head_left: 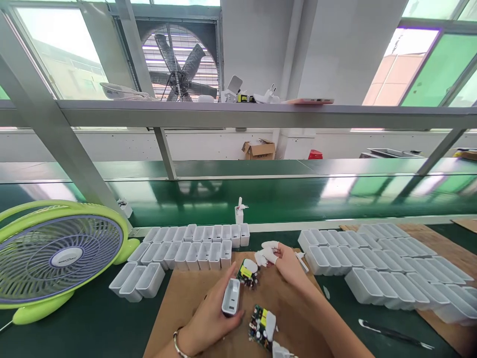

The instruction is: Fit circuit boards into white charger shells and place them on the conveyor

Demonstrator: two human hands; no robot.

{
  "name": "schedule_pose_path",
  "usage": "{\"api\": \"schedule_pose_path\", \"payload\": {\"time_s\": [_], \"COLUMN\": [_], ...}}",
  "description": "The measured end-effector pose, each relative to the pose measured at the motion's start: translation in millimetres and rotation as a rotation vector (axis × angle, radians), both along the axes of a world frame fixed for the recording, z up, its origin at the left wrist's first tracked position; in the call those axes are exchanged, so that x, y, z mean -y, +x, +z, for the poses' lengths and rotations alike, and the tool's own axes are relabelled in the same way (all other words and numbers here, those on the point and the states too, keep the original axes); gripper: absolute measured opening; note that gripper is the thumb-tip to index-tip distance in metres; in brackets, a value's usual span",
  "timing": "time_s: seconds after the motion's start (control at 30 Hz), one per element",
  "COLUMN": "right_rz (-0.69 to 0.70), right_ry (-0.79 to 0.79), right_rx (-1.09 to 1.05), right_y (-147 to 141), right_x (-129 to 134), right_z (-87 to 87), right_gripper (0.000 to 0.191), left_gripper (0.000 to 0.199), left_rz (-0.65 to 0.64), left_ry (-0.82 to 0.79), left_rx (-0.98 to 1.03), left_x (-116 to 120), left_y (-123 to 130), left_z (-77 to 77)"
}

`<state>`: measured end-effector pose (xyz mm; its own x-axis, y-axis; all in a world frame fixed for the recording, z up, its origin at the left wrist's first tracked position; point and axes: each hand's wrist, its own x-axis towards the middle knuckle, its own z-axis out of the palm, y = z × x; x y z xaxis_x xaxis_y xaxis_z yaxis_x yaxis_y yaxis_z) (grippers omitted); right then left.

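My left hand (214,311), a bracelet at its wrist, is closed around a white plastic charger housing (231,297) whose open side faces up. White finger covers wrap the fingertips of my right hand (281,261). Those fingers are bent together just right of a circuit board (248,272) with a yellow part and a white patch; whatever they hold, if anything, cannot be made out. Nearer to me, a second circuit board (262,324) lies on the brown board (190,293), beside a white plug piece (281,350).
Rows of white housings stand at left (182,253) and right (402,268). A green fan (67,256) occupies the left side. Black tweezers (397,334) lie at front right. An assembled white charger (239,213) stands behind the left rows. A metal shelf (261,117) crosses overhead.
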<state>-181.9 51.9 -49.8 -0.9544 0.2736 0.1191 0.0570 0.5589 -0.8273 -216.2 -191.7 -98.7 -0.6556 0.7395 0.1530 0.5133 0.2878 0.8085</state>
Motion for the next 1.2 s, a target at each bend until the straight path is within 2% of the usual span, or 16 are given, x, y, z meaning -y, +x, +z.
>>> {"api": "schedule_pose_path", "payload": {"time_s": [0.1, 0.17, 0.27, 0.33, 0.37, 0.4, 0.47, 0.57, 0.67, 0.83, 1.03, 1.2], "right_rz": [0.027, 0.088, 0.358, 0.53, 0.569, 0.572, 0.516, 0.467, 0.474, 0.464, 0.391, 0.271], "right_ry": [0.03, 0.059, 0.142, 0.32, 0.417, 0.495, 0.549, 0.548, 0.431, 0.275, 0.133, 0.093], "right_rx": [0.031, 0.001, 0.013, 0.075, 0.106, 0.13, 0.152, 0.146, 0.178, 0.179, 0.051, -0.313], "right_y": [4, 9, 15, 18, 19, 20, 21, 21, 19, 17, 22, 32], "right_x": [-5, -5, -1, 4, 7, 9, 11, 9, 5, 6, 13, 24], "right_z": [-5.5, -5.1, 0.0, 3.0, 4.0, 4.6, 5.1, 3.6, -1.3, -5.6, -2.1, 0.2], "right_gripper": [0.041, 0.051, 0.071, 0.075, 0.071, 0.064, 0.054, 0.064, 0.074, 0.048, 0.051, 0.047], "left_gripper": [0.086, 0.085, 0.087, 0.087, 0.087, 0.088, 0.093, 0.102, 0.1, 0.09, 0.084, 0.085], "left_rz": [0.148, 0.201, 0.215, 0.192, 0.174, 0.154, 0.112, 0.067, 0.052, 0.069, 0.137, 0.268], "left_ry": [-0.014, -0.03, -0.041, -0.045, -0.047, -0.047, -0.037, 0.004, 0.027, 0.055, 0.115, 0.089], "left_rx": [-0.039, -0.067, -0.161, -0.243, -0.265, -0.269, -0.225, -0.14, -0.112, -0.131, -0.296, -0.486], "left_x": [-2, -2, -1, 0, 0, 1, 2, 3, 3, 3, 2, 5], "left_y": [-1, -2, -3, -3, -4, -4, -3, -3, -2, -1, -1, -2], "left_z": [0.5, -0.6, -4.0, -5.4, -5.5, -5.2, -3.8, -1.4, -0.7, -3.8, -5.4, -2.8]}}
